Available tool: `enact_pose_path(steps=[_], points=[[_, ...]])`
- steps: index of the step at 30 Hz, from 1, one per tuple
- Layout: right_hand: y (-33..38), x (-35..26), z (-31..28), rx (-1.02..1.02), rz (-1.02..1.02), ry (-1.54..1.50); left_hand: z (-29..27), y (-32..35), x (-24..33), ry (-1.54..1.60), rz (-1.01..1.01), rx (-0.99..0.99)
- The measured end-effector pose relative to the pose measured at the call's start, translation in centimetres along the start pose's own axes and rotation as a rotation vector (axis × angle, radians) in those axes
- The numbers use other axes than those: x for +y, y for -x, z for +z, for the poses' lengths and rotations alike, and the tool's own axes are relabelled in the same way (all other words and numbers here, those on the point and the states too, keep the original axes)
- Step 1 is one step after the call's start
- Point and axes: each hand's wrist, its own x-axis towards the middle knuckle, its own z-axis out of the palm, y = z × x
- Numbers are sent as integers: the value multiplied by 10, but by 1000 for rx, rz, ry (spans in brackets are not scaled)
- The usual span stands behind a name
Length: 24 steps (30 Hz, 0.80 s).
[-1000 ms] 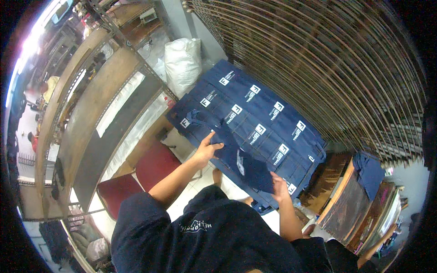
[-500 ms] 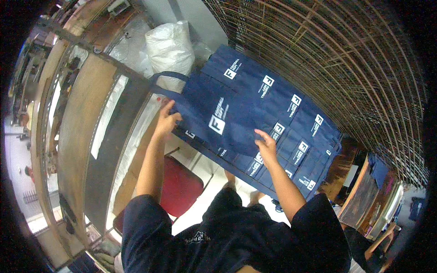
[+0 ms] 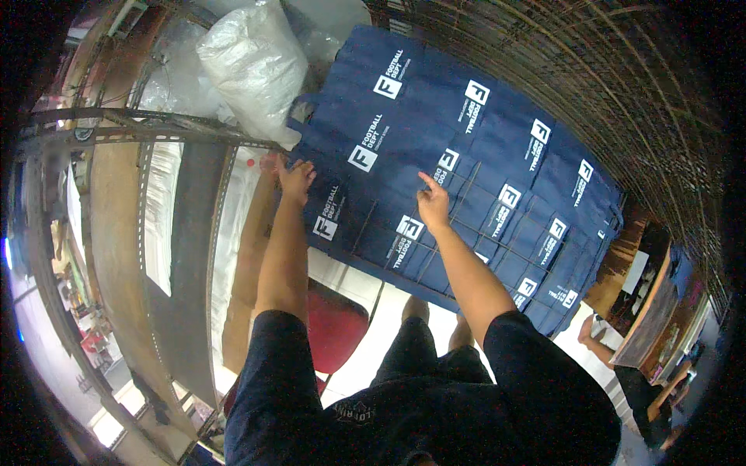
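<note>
Navy fabric bags with white print lie flat in overlapping rows on a wire rack. The bag point(image 3: 336, 147) nearest my hands lies at the left end of the rows, its strap loop point(image 3: 301, 111) beside the white sack. At its left edge is my left hand point(image 3: 296, 180), fingers spread and holding nothing. My right hand point(image 3: 434, 203) is over the bags near the middle, index finger stretched out, nothing visible in it. Whether either hand touches the cloth is hard to tell.
Stacked mesh racks point(image 3: 622, 70) rise along the far right side. A stuffed white plastic sack point(image 3: 252, 66) stands at the back left, above metal-framed shelving point(image 3: 186, 256). A red chair seat point(image 3: 334, 326) is below the rack. Another person point(image 3: 649, 396) is at the lower right.
The bag that was held up between my hands now lies flat among the others. Both hands have come off it, and the view has shifted closer to the rack.
</note>
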Motion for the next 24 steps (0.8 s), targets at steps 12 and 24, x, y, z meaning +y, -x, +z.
enact_pose_path(steps=[12, 24], points=[[0, 6, -2, -24, 110, 55, -2, -20, -58, -127, 213, 161], [-13, 11, 7, 21, 20, 83, -9, -31, -64, -103, 285, 164]])
